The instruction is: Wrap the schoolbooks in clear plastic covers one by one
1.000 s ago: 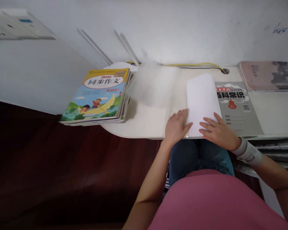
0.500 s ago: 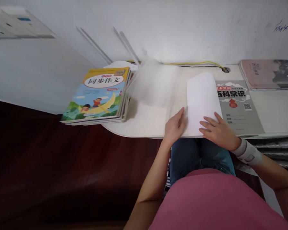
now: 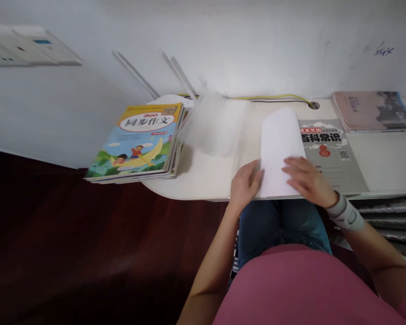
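Note:
A grey booklet [image 3: 328, 153] with printed characters lies open on the white desk [image 3: 203, 180], its white flap [image 3: 277, 144] folded over to the left. My right hand [image 3: 306, 179] lies flat on that white flap, fingers stretched out, a grey band on the wrist. My left hand [image 3: 245, 186] rests at the flap's left edge near the desk's front, fingers curled against the paper. A clear plastic sheet [image 3: 216, 126] lies left of the flap.
A stack of colourful textbooks [image 3: 140, 142] overhangs the desk's left end. Another book [image 3: 374, 110] lies at the back right. A yellow cable [image 3: 274, 97] runs along the wall. Dark floor is at the left, shelves at the right below the desk.
My left hand has turned and curled against the white flap's left edge. My right hand slid slightly up the flap. The view shifted a little.

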{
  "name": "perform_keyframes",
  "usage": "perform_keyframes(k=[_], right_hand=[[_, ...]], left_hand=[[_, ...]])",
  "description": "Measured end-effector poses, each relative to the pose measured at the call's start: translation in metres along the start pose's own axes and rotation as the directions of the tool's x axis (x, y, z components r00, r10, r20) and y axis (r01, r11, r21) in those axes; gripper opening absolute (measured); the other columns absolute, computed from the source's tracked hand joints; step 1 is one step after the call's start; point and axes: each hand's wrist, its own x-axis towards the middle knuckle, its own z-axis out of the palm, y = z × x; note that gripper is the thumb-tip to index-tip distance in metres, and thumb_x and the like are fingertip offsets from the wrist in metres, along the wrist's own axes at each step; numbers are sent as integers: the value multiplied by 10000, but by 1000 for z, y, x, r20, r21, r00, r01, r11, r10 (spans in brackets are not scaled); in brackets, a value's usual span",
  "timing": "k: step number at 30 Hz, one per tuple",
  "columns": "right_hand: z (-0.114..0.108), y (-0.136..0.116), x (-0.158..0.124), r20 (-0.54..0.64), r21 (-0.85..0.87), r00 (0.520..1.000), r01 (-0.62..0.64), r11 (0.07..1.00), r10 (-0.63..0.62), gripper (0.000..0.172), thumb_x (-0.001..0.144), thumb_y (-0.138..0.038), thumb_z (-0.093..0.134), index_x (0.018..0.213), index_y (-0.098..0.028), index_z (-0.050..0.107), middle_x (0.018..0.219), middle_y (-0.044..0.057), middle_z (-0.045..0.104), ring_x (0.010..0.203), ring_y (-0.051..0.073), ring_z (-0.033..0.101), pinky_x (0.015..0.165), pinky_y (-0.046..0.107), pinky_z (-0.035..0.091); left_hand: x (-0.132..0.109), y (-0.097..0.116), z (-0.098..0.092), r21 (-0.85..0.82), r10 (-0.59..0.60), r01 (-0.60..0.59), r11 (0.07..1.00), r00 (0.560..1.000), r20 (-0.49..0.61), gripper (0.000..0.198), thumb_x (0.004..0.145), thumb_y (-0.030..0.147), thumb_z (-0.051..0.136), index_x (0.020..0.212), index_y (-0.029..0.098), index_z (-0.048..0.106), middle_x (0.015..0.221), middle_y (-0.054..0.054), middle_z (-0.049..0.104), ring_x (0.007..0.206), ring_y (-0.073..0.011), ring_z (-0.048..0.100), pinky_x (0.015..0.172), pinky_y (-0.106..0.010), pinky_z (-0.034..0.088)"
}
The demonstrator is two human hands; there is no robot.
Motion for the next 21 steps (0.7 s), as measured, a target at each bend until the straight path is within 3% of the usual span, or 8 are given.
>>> perform_keyframes(k=[4, 8, 14, 21], right_hand=[[-3, 53, 7, -32, 112, 977, -207, 972, 211, 520, 922, -422, 448, 1408, -238, 420, 1550, 110, 264, 1428, 270, 227, 1118, 509, 304], [14, 88, 23, 4, 110, 946, -323, 940, 325, 697, 863, -523, 516, 1464, -234, 313, 1590, 108, 111, 1446, 313, 121, 1125, 543, 266], [39, 93, 31, 20, 64, 954, -300, 952, 299, 705, 825, -444, 585, 1443, -205, 347, 1592, 121, 76, 1444, 353, 87, 1122, 582, 244], [47, 85, 29, 24, -50, 949, -313, 948, 315, 610, 798, -362, 599, 1349, -138, 462, 1582, 165, 103, 1430, 412, 91, 1098, 613, 265]], left_hand=[[1, 1, 2, 46, 39, -39, 998, 999, 15, 403, 927, 438, 445, 1237, 210, 564, 1234, -92, 633, 1160, -226, 579, 965, -414, 505], [1, -1, 3, 84, 74, -74, 994, 997, 1, 397, 929, 428, 444, 1228, 200, 570, 1247, -100, 626, 1186, -232, 561, 1008, -438, 474], [-1, -4, 2, 69, 78, -74, 995, 995, -62, 375, 928, 392, 455, 1227, 192, 564, 1242, -107, 630, 1232, -246, 525, 1018, -479, 456], [-1, -4, 3, 48, 63, -59, 997, 995, -82, 371, 926, 390, 460, 1229, 203, 565, 1250, -105, 625, 1239, -248, 519, 1018, -493, 450]])
